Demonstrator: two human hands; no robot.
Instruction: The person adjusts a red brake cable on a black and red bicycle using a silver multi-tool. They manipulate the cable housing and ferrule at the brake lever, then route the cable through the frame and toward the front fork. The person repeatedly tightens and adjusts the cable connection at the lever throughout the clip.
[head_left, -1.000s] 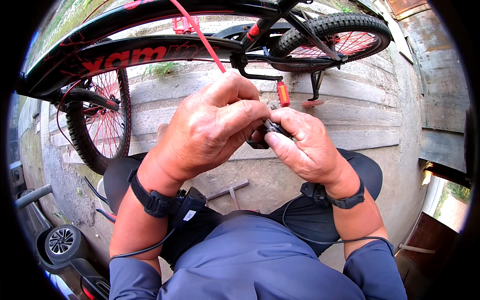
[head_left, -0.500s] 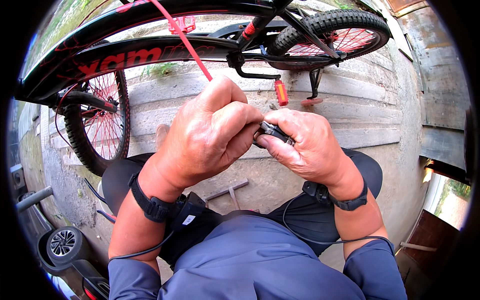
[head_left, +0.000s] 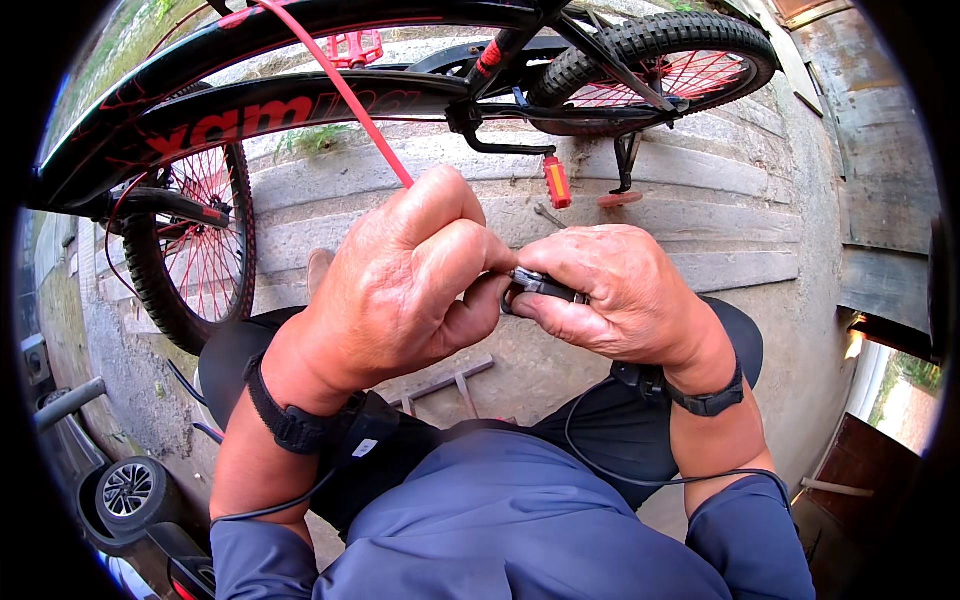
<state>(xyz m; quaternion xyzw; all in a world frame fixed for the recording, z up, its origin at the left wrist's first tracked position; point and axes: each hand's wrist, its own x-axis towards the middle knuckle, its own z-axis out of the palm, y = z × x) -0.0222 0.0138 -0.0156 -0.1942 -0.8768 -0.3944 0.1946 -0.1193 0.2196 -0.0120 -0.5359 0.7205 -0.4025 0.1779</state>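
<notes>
In front of me, my right hand (head_left: 625,295) is closed round a small black-and-silver part (head_left: 545,286), its thumb below and fingers above. The palm hides most of that part, so its kind is unclear. My left hand (head_left: 415,270) is closed in a pinch, with its fingertips against the part's left end. A red cable (head_left: 355,105) runs down from the bicycle's upper left into the left fist. Whatever the left fingertips pinch at the part is too small to make out.
Across the far side is a black-and-red bicycle (head_left: 420,95), with a red pedal (head_left: 557,182) hanging toward me. A thin metal tool (head_left: 548,215) lies on the paving beyond my hands. A metal bar frame (head_left: 445,385) lies on the ground between my legs. A car (head_left: 135,490) is at lower left.
Both hands have shifted slightly, the left one a little to the left along with the red cable. Less of the part's silver end shows between the fingertips.
</notes>
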